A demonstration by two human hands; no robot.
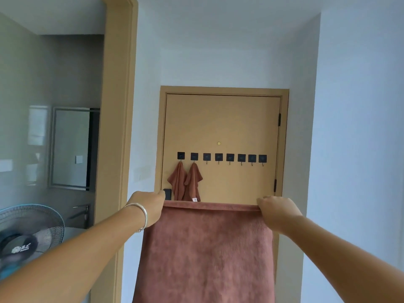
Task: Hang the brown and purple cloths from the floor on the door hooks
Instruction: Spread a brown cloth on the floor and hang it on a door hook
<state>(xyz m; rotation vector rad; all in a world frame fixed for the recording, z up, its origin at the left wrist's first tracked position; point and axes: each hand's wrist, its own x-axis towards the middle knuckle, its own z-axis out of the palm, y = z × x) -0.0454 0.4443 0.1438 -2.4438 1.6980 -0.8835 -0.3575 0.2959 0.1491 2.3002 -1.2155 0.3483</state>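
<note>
Both hands, left hand (150, 206) and right hand (276, 209), fingers clenched on top corners of brown cloth (205, 254) stretched below door (223, 125), two cloths (184, 182) already hung beneath leftmost hooks (181, 155); risk: wide hem slipping off small free hook (207, 157), dropping.

Electric fan (28, 237) lower left — grey tiled room (50, 84) behind

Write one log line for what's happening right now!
left hand: gripping brown cloth | right hand: gripping same cloth | door hooks: two filled, six free
</note>
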